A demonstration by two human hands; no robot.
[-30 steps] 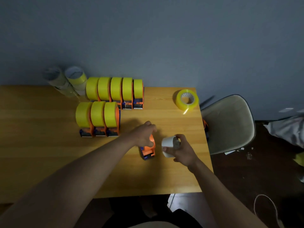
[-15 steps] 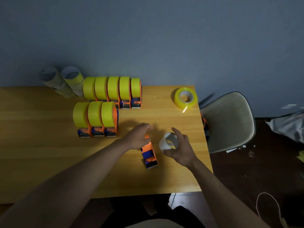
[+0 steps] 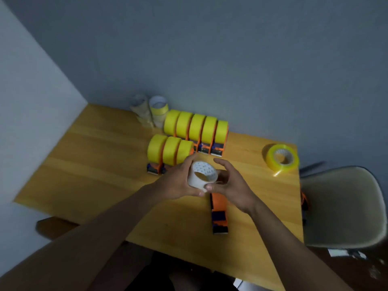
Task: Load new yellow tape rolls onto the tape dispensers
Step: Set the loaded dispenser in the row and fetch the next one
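Observation:
A white empty tape core (image 3: 201,175) is held above the table between both hands. My left hand (image 3: 178,183) wraps it from the left, and my right hand (image 3: 235,185) cups it from the right with the thumb under its rim. Below my right hand an empty orange and blue tape dispenser (image 3: 218,213) lies flat on the wooden table (image 3: 94,164). A loose yellow tape roll (image 3: 282,157) lies near the table's far right corner.
Two rows of dispensers loaded with yellow rolls stand at the back, one of several (image 3: 197,128) and one of three (image 3: 165,150). Used cores (image 3: 144,111) are stacked against the wall. A beige chair (image 3: 340,206) stands right of the table with another orange dispenser (image 3: 304,201) beside it.
My left hand left the dispenser and came up to the white core. The dispenser now lies flat on the table. The view has swung to the left.

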